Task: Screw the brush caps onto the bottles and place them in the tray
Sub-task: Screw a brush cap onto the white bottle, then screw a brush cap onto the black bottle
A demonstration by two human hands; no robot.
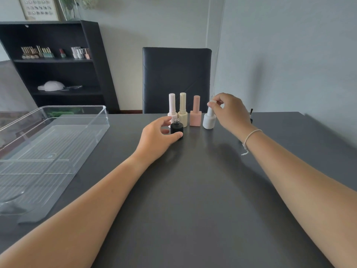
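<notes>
An uncapped black bottle (pixel 176 128) with a bare threaded neck stands on the dark table, and my left hand (pixel 158 136) curls round its base. My right hand (pixel 229 113) pinches the top of the white brush cap on the white bottle (pixel 209 120). Behind the black bottle stand three capped bottles in a row: pale pink (pixel 172 108), cream (pixel 182 111) and salmon pink (pixel 195 113). A dark brush cap (pixel 251 113) peeks out behind my right wrist. The clear plastic tray (pixel 48 144) lies at the left with nothing in it.
A black chair (pixel 175 78) stands behind the table's far edge. A black shelf unit (pixel 58 62) with small bottles is at the back left. The dark table (pixel 193 190) stretches toward me between my forearms.
</notes>
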